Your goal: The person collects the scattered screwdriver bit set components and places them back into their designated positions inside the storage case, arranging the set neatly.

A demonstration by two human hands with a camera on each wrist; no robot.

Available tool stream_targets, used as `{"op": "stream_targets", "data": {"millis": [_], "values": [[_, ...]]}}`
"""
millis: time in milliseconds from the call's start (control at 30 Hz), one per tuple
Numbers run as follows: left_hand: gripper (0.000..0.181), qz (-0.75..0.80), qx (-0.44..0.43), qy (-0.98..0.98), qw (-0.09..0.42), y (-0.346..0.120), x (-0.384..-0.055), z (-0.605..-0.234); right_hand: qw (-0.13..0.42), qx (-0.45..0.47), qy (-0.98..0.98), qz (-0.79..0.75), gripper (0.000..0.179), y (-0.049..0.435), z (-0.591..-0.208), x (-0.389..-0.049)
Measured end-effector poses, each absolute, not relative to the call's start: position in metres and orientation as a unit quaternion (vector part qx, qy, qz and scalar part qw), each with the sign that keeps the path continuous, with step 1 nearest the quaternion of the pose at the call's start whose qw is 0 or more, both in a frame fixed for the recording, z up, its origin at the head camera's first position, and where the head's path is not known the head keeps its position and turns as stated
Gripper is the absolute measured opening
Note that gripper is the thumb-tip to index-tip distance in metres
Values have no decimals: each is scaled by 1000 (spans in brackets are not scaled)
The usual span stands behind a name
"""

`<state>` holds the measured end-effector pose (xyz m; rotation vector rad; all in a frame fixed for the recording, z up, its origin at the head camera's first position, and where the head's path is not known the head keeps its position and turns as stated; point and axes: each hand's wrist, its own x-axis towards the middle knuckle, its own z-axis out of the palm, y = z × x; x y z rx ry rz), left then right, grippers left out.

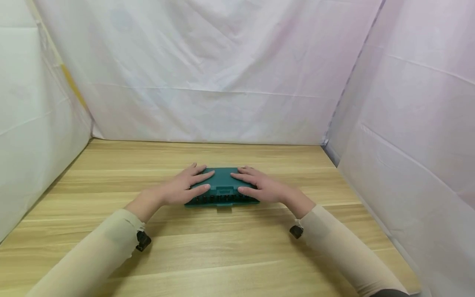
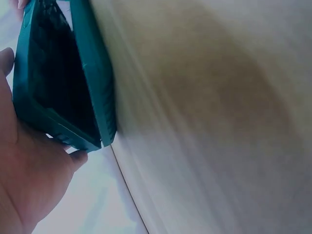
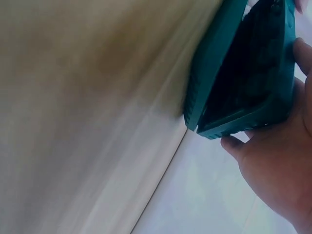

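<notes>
A dark green hinged plastic case (image 1: 223, 176) sits on the wooden table, its lid partly lowered. Through the front gap shows a row of small dark pieces (image 1: 219, 199), too small to make out. My left hand (image 1: 185, 185) lies over the lid's left part, fingers spread and mostly straight. Mirroring it, my right hand (image 1: 264, 186) rests on the lid's right part. In the left wrist view, the case's base (image 2: 100, 80) and lid stand apart, with a dark interior between them. The right wrist view shows the same gap above the base (image 3: 212, 63).
The wooden table (image 1: 222, 247) extends around the case. White cloth (image 1: 204, 82) hangs behind it and along both sides. A small dark device is worn on the left wrist (image 1: 142, 240) and another on the right wrist (image 1: 296, 231).
</notes>
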<state>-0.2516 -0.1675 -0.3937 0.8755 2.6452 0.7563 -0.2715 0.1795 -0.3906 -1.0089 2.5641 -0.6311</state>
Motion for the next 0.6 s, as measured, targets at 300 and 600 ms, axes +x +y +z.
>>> {"op": "stream_targets", "data": {"millis": [300,600], "values": [[68,190,326,918,121,-164,-246,-403,143,-378,898,-177,66,178,-401,-263],[69,171,326,922,124,-164,-242,-405,145,-373,902,-162,67,177,-401,-258]]}}
